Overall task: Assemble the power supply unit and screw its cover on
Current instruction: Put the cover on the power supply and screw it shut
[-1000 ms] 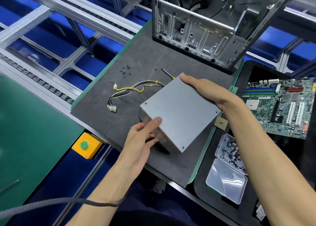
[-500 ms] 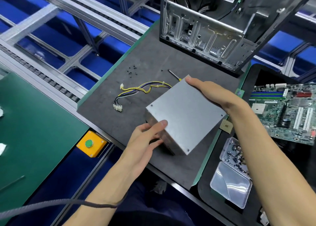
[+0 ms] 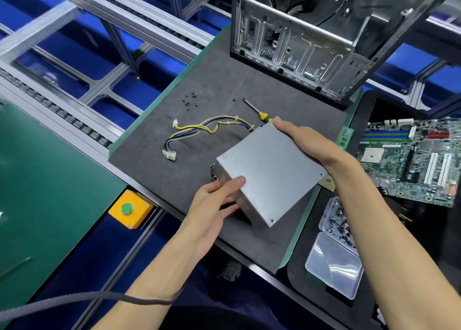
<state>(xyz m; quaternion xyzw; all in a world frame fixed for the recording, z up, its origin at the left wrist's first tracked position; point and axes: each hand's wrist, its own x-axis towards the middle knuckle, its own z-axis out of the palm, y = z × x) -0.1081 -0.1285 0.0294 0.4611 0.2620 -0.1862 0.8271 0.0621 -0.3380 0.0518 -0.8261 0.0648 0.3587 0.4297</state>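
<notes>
The grey metal power supply unit (image 3: 270,170) lies on the dark mat (image 3: 224,85), its flat cover facing up. My left hand (image 3: 214,205) grips its near left side, thumb on the cover and fingers curled round the side wall. At the far right edge my right hand (image 3: 306,140) holds the unit, fingers wrapped over the far corner. A yellow, black and purple cable bundle (image 3: 199,130) runs from the unit to white connectors on the left. Several small black screws (image 3: 190,100) lie loose on the mat. A yellow-handled screwdriver (image 3: 257,111) lies just behind the unit.
An open computer case (image 3: 324,38) stands at the back of the mat. A motherboard (image 3: 414,157) lies to the right, with a clear plastic screw box (image 3: 336,242) in front of it. A yellow box with a green button (image 3: 129,208) sits at lower left by the conveyor rails.
Both hands keep the same hold on the unit. The view has shifted slightly; the unit sits about where it was on the mat.
</notes>
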